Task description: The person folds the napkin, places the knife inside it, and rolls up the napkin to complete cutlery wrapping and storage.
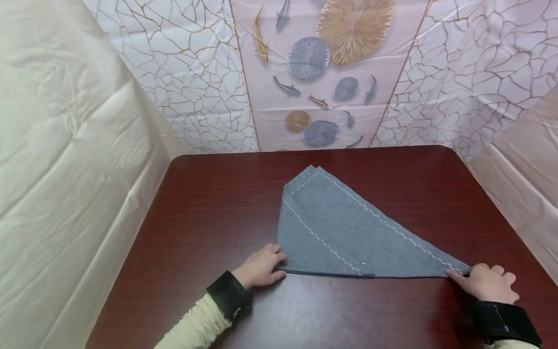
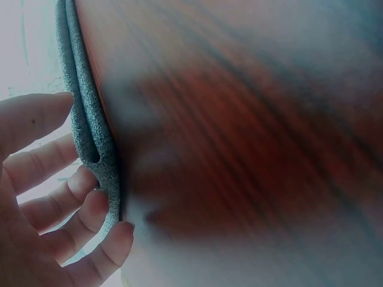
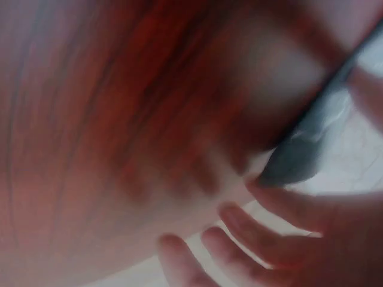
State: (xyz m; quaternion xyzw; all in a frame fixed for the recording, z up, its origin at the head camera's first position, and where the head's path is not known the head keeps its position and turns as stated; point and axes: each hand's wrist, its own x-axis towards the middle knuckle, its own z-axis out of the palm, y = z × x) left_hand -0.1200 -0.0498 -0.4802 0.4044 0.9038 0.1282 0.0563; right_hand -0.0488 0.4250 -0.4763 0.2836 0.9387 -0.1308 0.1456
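Note:
A grey cloth (image 1: 344, 223) with wavy white stitching lies folded on the table, roughly triangular, its long point toward the right. At its near left corner my left hand (image 1: 260, 265) holds the folded edge, thumb in front and fingers by the side. The left wrist view shows the doubled edge of the cloth (image 2: 84, 101) between the thumb and bent fingers. My right hand (image 1: 489, 283) pinches the narrow right tip between thumb and index finger. In the right wrist view this tip (image 3: 293, 161) is blurred, and the other fingers (image 3: 179, 257) stand away from it.
The dark red wooden table (image 1: 209, 208) has rounded far corners. Behind it hangs a patterned cloth (image 1: 196, 72) with fish and round motifs. Cream drapes hang at the left (image 1: 65, 194) and right sides. Both wrists wear black bands (image 1: 228, 294).

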